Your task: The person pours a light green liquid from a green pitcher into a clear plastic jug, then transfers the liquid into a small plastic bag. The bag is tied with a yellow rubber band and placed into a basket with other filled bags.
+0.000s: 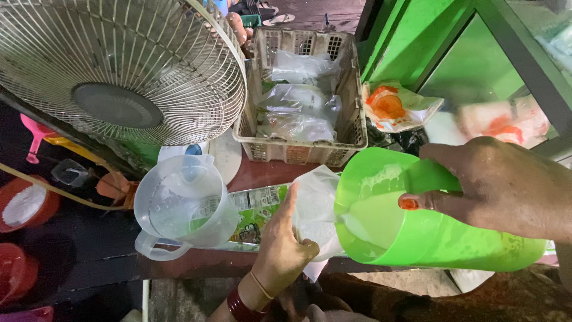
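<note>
Green jug [429,232] tipped low at table's front edge, right hand [500,185] gripping it so white liquid runs into clear bag [316,203]; left hand [283,250] pinches bag mouth open.

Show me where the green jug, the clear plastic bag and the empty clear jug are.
green jug [441,238], head view, on its lower side wall.
clear plastic bag [316,191], head view, on its upper part.
empty clear jug [179,206], head view, on its side wall.
</note>
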Demonstrator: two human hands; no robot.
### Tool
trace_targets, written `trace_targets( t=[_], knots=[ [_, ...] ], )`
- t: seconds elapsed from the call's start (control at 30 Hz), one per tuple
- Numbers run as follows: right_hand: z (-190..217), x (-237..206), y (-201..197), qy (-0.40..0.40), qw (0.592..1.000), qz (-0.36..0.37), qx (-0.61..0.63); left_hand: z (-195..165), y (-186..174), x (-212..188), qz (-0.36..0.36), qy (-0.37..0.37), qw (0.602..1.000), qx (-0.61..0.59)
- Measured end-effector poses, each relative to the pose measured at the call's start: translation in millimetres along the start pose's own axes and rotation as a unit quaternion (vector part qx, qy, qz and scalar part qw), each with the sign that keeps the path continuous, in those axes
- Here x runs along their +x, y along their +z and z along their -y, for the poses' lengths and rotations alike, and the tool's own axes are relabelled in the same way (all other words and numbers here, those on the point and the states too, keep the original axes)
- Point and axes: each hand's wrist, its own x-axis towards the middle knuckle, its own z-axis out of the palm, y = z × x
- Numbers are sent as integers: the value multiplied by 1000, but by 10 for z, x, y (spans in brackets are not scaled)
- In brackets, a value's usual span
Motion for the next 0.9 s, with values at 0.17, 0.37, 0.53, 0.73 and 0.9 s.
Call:
trace_targets(
  t=[0.17, 0.37, 0.53, 0.73, 0.9],
  knots=[
    [-18, 35, -22, -8, 999, -29, -16, -78, -34, 21, 47, -134, 988, -66],
    [-1, 40, -59, 14, 998, -45, -44, -128, -46, 52, 35, -117, 990, -73],
    [-21, 34, -57, 28, 999, -37, -27, -122, -46, 50, 40, -133, 987, -77],
    [-49, 28, 6, -6, 1000, -15, -4, -98, -18, 39, 31, -113, 991, -58],
    [-25, 18, 17, -25, 999, -25, 8, -108, -22, 41, 31, -116, 991, -59]
  ],
)
